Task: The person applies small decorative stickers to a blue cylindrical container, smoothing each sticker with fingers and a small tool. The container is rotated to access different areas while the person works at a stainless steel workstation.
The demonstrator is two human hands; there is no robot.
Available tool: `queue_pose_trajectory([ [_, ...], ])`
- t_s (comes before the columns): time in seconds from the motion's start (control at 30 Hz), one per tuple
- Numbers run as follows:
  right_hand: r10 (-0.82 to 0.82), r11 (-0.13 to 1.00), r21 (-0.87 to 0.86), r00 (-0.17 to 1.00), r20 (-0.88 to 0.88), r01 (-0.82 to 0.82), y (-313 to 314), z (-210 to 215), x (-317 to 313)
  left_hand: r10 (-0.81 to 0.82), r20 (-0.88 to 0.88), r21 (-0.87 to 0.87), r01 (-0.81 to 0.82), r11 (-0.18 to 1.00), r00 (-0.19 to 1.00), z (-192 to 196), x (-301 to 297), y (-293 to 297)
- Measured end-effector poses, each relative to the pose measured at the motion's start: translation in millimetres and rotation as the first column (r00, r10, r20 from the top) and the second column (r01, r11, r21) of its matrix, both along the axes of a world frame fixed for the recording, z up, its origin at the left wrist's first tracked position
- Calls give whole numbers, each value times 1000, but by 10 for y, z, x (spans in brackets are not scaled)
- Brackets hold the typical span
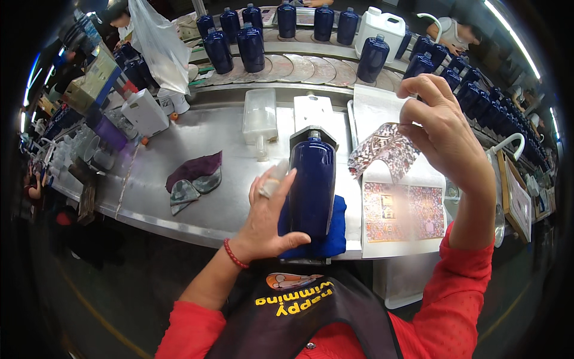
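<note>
A glossy dark blue bottle [312,185] lies tilted in front of me, its neck pointing away, over a folded blue cloth [339,224]. My left hand [266,218] is at the bottle's left side, thumb and index finger spread along it. A small pale, flat piece [274,180] is caught between its fingers; its kind is unclear. Raised at the right, my right hand [445,128] pinches a limp decal sheet [387,149] with a dark red-brown pattern by its upper edge. Below it, a stack of printed decal sheets [403,212] lies on pale paper.
On the metal table [227,209] lie purple and grey cloths [194,179] and a clear plastic bottle-shaped container [260,116]. More blue bottles [251,48] stand on a curved conveyor [299,69] behind, near a white jug [379,33]. A wooden-framed screen [514,191] leans at right.
</note>
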State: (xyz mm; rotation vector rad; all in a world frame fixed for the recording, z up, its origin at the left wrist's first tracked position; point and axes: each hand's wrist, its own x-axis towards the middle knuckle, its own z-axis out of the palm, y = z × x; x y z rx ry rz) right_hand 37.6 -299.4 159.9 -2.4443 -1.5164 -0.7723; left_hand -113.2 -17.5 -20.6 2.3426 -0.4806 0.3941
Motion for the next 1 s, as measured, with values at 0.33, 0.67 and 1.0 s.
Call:
queue_pose_trajectory([
  [0.33,133,988,87,988,-76,-127,288,104,-713,-374,101,-221,388,895,922,1217,515,-343],
  [0.67,253,962,208,871,-420,-178,329,-320,-614,-200,-169,-209,163,964,965,966,137,117],
  [1.0,28,982,162,783,-621,94,561,-1370,-31,23,-335,-347,-146,927,942,15,670,250],
])
